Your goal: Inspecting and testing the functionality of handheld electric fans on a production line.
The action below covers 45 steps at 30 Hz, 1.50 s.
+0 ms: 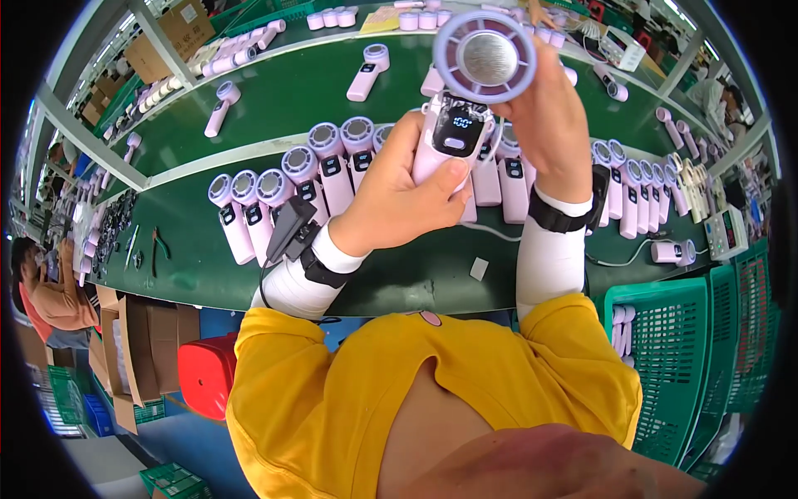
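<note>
A pink and lilac handheld fan (489, 56) is up in front of me, tilted, with its round head toward the upper right. On its handle a small black display is lit. My left hand (403, 204) wraps round the handle, thumb on its front below the display. My right hand (549, 116) grips the side of the fan head; its fingers are partly hidden behind the head. Under and behind my hands, a row of similar handheld fans (336, 185) leans on the raised ledge of the green worktable (391, 279). A pale cable (492, 230) runs among them.
More fans lie beyond the ledge. Pliers (160, 249) rest at the left, a white meter box (726, 233) at the right. A green plastic basket (661, 308) stands at my right, a red stool (205, 378) and cardboard boxes (150, 337) at my left. Another person (62, 303) sits far left.
</note>
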Motion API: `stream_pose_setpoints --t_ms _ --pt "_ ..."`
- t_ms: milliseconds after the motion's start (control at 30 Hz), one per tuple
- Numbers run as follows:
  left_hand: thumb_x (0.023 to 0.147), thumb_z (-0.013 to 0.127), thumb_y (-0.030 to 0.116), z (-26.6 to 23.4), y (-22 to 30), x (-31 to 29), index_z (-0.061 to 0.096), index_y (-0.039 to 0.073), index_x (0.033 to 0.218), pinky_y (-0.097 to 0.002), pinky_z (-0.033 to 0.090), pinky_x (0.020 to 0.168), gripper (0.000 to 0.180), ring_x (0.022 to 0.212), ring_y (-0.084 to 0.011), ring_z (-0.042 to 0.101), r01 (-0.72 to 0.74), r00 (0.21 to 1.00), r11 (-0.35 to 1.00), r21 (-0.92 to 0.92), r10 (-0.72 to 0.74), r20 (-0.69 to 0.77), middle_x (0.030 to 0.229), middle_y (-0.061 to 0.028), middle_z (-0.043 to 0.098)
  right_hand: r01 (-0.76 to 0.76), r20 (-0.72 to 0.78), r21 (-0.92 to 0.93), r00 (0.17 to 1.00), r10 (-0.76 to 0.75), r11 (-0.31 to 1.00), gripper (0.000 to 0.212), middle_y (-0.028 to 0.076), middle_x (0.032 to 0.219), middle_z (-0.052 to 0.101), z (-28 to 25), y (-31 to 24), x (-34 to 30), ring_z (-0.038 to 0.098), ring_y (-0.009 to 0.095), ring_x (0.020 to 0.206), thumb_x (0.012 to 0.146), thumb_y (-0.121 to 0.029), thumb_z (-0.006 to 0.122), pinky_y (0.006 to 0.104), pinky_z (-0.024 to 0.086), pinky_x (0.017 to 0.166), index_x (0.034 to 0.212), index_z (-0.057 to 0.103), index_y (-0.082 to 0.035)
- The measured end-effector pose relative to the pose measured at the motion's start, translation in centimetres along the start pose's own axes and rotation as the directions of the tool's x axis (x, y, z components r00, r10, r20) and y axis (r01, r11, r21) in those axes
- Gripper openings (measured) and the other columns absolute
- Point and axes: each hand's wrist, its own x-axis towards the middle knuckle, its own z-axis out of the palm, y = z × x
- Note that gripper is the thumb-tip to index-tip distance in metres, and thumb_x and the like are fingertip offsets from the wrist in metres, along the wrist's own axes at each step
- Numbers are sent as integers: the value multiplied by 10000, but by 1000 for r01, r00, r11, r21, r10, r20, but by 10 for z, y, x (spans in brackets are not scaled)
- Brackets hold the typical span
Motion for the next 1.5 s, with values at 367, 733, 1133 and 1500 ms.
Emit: stream_pose_setpoints --t_ms 367,733,1133,1500 --pt "648 686 119 -22 -8 7 489 -2 915 -295 431 619 353 709 -215 517 -556 788 433 710 547 283 837 -130 522 265 -118 -387 936 -333 883 446 87 900 553 29 -21 -35 528 141 807 831 -332 454 236 414 731 1032 470 66" --pt "645 693 121 -23 -19 11 485 -13 1021 -325 455 686 450 851 -250 543 -558 829 555 617 407 384 1005 -151 512 206 -137 -238 960 -242 949 409 80 863 547 37 -15 -38 509 103 782 823 -343 498 220 405 703 965 483 40" --pt "817 515 312 -2 94 -57 385 -1 1045 -259 395 538 409 626 -174 451 -363 928 918 -160 373 30 839 -97 489 174 174 -609 981 -84 774 329 47 841 481 21 -34 -36 432 80 723 837 -275 521 205 352 643 970 442 15" --pt "758 601 149 29 77 -81 341 81 1027 -287 372 591 380 649 -180 447 -880 422 428 206 903 -73 797 -52 482 503 395 -730 863 -314 463 170 82 620 458 20 -24 -42 429 191 537 827 -180 514 264 346 487 787 533 -16"
